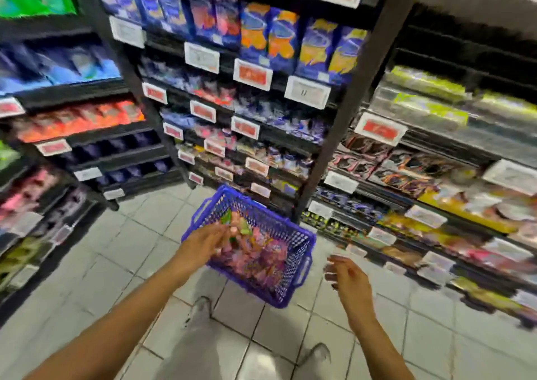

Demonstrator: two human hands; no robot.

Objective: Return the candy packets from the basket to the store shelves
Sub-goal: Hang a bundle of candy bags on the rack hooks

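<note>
A blue plastic basket [302,243] stands on the tiled floor in front of me. Pink and purple candy packets [261,260] fill it. My left hand [203,241] reaches over the basket's left rim, fingers at a pink and green packet [236,225] on top of the pile; motion blur hides whether the fingers grip it. My right hand [344,273] hovers right of the basket, fingers apart, holding nothing. Store shelves [247,112] of blue and purple packets rise just behind the basket.
More shelves with price tags run along the right [436,193] and the left [66,135]. A dark upright post [325,159] stands just behind the basket. My legs and shoes [316,353] are on the grey floor tiles below.
</note>
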